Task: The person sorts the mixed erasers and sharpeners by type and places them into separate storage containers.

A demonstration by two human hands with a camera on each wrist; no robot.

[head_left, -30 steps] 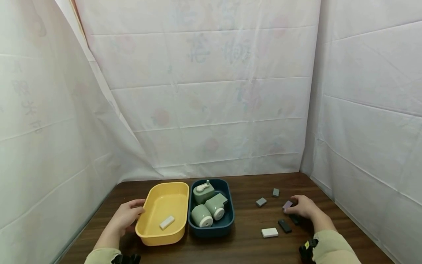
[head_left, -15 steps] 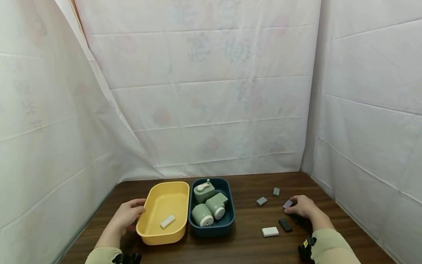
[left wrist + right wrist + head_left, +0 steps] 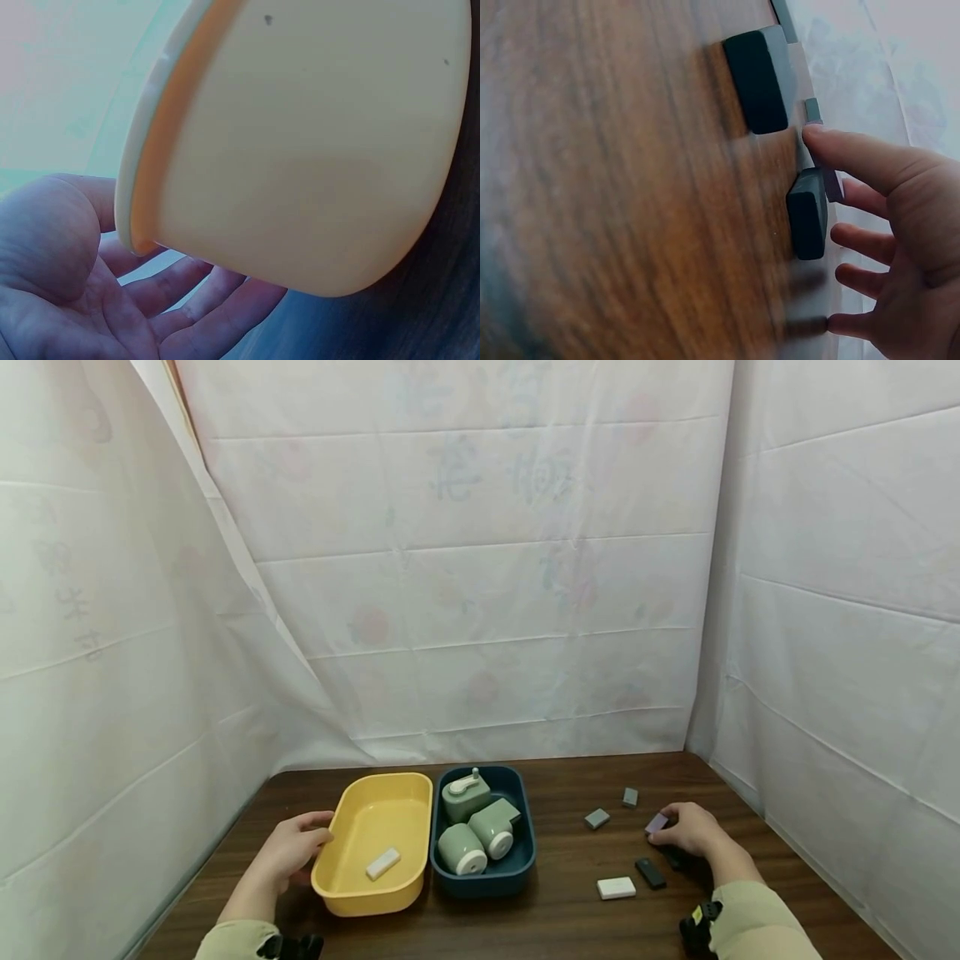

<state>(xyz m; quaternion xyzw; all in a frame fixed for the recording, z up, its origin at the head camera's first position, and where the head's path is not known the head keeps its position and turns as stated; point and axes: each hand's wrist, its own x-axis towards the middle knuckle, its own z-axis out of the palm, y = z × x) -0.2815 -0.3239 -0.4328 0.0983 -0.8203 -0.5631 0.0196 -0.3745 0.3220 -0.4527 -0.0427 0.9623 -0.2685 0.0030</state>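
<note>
My right hand [image 3: 693, 831] pinches a small purple block [image 3: 656, 824] between thumb and index finger, at the right of the table. The right wrist view shows that purple block [image 3: 832, 185] by the thumb tip, other fingers spread. Under this hand lies a dark block [image 3: 807, 214], with another dark block [image 3: 650, 873] nearby. My left hand [image 3: 288, 852] touches the left rim of a yellow bin [image 3: 341, 827], which holds one white block [image 3: 383, 863]. In the left wrist view the fingers look fairly straight against the bin; their tips are hidden.
Right of the yellow bin stands a dark blue bin [image 3: 527, 827] holding several pale green containers [image 3: 462, 850]. A white block [image 3: 617, 888] and two grey-green blocks [image 3: 597, 818] lie on the brown table [image 3: 555, 918]. White cloth hangs around the back and sides.
</note>
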